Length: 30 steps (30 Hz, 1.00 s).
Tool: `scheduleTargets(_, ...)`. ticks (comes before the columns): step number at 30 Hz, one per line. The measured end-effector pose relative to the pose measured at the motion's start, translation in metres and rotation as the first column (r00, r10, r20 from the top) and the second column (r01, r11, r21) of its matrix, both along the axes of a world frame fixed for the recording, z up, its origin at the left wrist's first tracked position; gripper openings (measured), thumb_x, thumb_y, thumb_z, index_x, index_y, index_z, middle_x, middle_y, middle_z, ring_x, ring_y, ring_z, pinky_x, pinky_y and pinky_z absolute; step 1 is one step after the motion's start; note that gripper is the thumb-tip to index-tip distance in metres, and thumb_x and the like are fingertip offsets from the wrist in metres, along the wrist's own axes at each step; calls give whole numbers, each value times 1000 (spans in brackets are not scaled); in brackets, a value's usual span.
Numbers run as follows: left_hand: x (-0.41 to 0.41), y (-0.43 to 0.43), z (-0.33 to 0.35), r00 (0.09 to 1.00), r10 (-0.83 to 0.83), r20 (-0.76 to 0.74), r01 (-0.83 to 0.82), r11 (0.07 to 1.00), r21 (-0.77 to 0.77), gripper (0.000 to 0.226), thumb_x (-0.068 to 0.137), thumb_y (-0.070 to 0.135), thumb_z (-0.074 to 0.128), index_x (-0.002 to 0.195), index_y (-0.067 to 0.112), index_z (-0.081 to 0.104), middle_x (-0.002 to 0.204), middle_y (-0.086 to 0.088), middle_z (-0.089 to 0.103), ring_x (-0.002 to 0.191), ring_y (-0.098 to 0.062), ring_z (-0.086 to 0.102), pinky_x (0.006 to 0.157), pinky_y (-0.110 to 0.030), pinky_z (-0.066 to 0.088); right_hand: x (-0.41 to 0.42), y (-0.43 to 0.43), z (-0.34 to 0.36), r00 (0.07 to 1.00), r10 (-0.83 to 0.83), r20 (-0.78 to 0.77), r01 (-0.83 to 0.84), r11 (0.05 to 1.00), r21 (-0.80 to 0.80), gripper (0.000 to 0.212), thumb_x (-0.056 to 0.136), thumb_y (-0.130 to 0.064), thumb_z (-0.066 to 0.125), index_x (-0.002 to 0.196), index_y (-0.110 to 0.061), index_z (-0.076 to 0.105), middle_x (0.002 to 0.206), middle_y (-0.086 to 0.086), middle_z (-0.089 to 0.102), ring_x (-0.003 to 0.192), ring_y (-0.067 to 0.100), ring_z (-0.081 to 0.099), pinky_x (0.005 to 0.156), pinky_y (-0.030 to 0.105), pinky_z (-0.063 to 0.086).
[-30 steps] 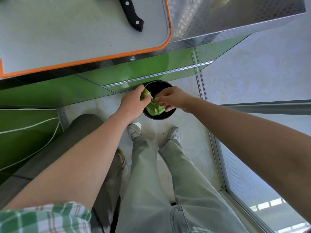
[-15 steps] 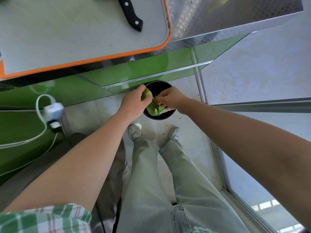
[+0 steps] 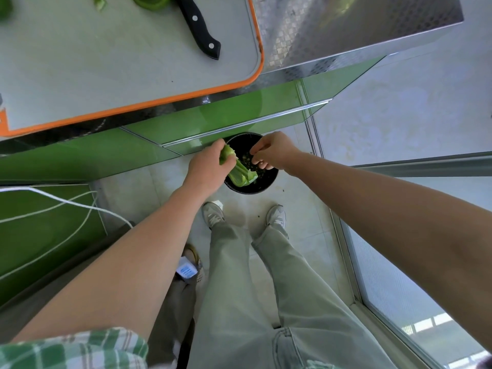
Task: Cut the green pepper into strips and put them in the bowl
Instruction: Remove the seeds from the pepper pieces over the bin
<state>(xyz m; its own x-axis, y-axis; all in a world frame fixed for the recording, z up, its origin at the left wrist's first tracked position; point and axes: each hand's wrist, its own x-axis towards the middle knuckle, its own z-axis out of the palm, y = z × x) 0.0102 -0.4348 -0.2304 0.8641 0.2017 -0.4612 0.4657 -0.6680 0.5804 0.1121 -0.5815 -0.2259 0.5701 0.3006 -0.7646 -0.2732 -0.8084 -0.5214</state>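
Glossy pepper half (image 3: 238,173) gripped by left hand (image 3: 206,169) above round black bin (image 3: 269,180); right hand's (image 3: 274,151) hold unclear.

Glossy green cabinet fronts (image 3: 213,121), embossed shiny metal countertop (image 3: 332,30), matt grey cutting board (image 3: 106,62), orange-rimmed.

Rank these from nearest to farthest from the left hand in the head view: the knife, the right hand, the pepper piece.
1. Pepper piece: gripped by the left hand, over the black bin.
2. Right hand: just across the bin, apart from the pepper.
3. Knife: far off, up on the cutting board.
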Motion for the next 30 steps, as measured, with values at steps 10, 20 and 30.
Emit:
scheduleTargets(10, 0, 1, 1, 999, 24, 24, -24, 1000, -21, 16, 98, 31, 48, 91, 18, 43, 67, 7, 45, 58, -11, 42, 54, -32, 30, -7, 6, 5, 993, 60, -98, -51, 994, 94, 13, 90, -21, 65, 92, -8, 66, 83, 2, 70, 81, 16, 67, 80, 30, 57)
scheduleTargets(20, -5, 7, 0, 996, 75, 46, -74, 997, -20, 16, 97, 31, 49, 91, 17, 45, 69, 5, 47, 59, -14, 43, 53, -30, 31, -3, -3, 4, 998, -19, 55, 21, 999, -38, 21, 87, 5, 55, 96, -11, 67, 95, 13, 72, 58, 14, 68, 55, 21, 56)
scheduleTargets(30, -2, 5, 2, 998, 56, 40, -53, 997, -52, 14, 97, 31, 50, 92, 19, 43, 69, 6, 46, 61, -13, 43, 54, -31, 30, -10, 11, 3, 988, 80, -134, -69, 994, 86, 20, 91, -18, 64, 105, -5, 64, 83, 4, 64, 78, 17, 62, 82, 30, 55)
